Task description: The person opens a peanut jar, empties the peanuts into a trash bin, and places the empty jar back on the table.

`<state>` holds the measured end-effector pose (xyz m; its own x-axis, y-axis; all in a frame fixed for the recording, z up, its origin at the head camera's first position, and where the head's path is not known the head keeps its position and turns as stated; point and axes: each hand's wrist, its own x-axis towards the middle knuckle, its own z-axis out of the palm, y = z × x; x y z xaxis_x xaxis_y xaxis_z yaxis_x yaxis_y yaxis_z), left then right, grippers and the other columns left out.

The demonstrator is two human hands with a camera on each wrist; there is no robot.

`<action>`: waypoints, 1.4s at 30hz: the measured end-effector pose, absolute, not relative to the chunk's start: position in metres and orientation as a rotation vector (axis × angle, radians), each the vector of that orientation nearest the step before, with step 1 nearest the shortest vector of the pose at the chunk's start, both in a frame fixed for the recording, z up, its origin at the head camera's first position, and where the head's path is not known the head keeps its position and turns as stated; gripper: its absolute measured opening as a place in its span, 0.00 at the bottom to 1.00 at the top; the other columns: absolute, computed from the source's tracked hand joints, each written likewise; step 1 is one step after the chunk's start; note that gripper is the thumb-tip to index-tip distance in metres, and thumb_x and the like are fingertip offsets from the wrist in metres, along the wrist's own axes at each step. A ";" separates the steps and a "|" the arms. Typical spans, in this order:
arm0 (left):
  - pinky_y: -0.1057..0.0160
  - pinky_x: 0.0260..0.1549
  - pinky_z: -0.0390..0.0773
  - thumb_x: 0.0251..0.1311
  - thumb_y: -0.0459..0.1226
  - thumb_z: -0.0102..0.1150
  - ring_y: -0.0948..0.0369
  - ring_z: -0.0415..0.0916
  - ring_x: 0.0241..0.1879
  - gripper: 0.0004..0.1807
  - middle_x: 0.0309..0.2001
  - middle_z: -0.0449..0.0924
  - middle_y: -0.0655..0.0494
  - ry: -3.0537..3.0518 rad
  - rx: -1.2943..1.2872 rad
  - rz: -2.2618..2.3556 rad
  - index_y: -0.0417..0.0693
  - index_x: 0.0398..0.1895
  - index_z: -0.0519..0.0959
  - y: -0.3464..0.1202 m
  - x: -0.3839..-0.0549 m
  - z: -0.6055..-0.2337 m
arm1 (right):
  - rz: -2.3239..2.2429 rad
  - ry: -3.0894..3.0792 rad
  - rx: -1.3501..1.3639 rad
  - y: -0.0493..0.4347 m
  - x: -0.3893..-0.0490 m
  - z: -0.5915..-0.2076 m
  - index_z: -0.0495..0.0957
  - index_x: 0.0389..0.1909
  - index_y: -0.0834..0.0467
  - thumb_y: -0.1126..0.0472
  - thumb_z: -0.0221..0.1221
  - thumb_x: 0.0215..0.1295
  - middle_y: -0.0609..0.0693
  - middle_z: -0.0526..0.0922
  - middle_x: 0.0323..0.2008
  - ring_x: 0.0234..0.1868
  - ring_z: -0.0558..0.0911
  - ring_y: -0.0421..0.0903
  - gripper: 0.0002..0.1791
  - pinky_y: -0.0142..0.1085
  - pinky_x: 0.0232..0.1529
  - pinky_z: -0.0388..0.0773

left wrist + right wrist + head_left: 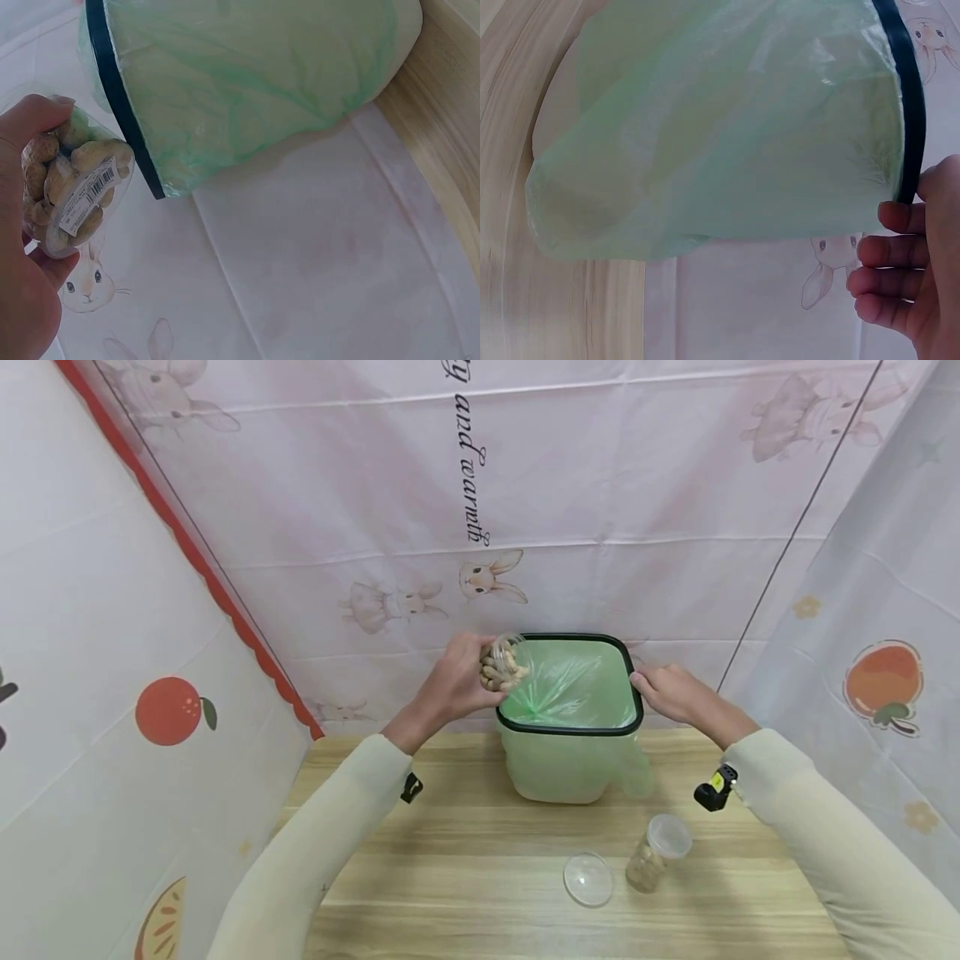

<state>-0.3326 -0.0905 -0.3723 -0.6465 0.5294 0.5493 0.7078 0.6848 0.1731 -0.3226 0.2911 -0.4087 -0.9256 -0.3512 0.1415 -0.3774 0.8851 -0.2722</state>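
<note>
Left fingers (41,116) grip round a peanut jar (82,180); right fingers (900,253) pinch the bin rim (913,105)

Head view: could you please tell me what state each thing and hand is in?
Held jar: open, tilted, peanuts inside
Bin: open, lined with green bag
Second jar: standing, lidded
Loose lid: flat on table
Left hand: gripping held jar
Right hand: holding bin's edge

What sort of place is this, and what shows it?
Probably a curtained booth for tabletop work: pale printed fabric sheets hang behind and beside a light wood-grain table bearing a rounded, black-rimmed, green-lined bin.
</note>
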 end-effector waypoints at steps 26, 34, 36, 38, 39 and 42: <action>0.58 0.47 0.82 0.45 0.45 0.81 0.54 0.71 0.48 0.44 0.52 0.75 0.45 -2.503 -0.982 -0.413 0.37 0.65 0.71 -0.084 -0.341 -0.367 | 0.418 -2.940 0.617 0.290 -0.321 -0.412 0.79 0.42 0.64 0.56 0.39 0.84 0.64 0.88 0.40 0.52 0.86 0.67 0.22 0.61 0.53 0.80; 0.59 0.47 0.83 0.48 0.43 0.80 0.54 0.72 0.49 0.42 0.52 0.75 0.46 -2.476 -1.004 -0.323 0.40 0.65 0.71 -0.083 -0.341 -0.367 | 0.417 -2.924 0.615 0.290 -0.322 -0.413 0.78 0.39 0.62 0.56 0.40 0.84 0.62 0.87 0.36 0.50 0.86 0.67 0.21 0.61 0.51 0.80; 0.59 0.49 0.83 0.47 0.43 0.80 0.54 0.74 0.49 0.42 0.52 0.76 0.46 -2.463 -1.009 -0.300 0.41 0.65 0.71 -0.082 -0.340 -0.367 | 0.417 -2.927 0.612 0.290 -0.322 -0.414 0.78 0.39 0.63 0.56 0.40 0.84 0.63 0.87 0.37 0.51 0.86 0.67 0.21 0.61 0.51 0.80; 0.59 0.50 0.83 0.47 0.43 0.80 0.54 0.75 0.50 0.41 0.53 0.77 0.46 -2.451 -1.013 -0.279 0.41 0.65 0.72 -0.082 -0.340 -0.368 | 0.419 -2.934 0.604 0.290 -0.322 -0.414 0.78 0.40 0.63 0.56 0.40 0.84 0.63 0.87 0.37 0.51 0.86 0.67 0.21 0.61 0.51 0.80; 0.58 0.51 0.83 0.47 0.43 0.80 0.54 0.76 0.50 0.41 0.53 0.77 0.47 -2.444 -1.015 -0.267 0.41 0.65 0.72 -0.082 -0.340 -0.367 | 0.419 -2.939 0.602 0.290 -0.322 -0.414 0.78 0.40 0.63 0.56 0.40 0.84 0.63 0.87 0.37 0.51 0.86 0.67 0.21 0.61 0.51 0.80; 0.58 0.54 0.83 0.47 0.41 0.79 0.54 0.78 0.51 0.39 0.53 0.79 0.47 -2.422 -1.026 -0.240 0.41 0.64 0.74 -0.081 -0.339 -0.367 | 0.418 -2.950 0.595 0.290 -0.321 -0.413 0.78 0.41 0.63 0.55 0.40 0.84 0.63 0.87 0.36 0.51 0.86 0.67 0.21 0.61 0.51 0.80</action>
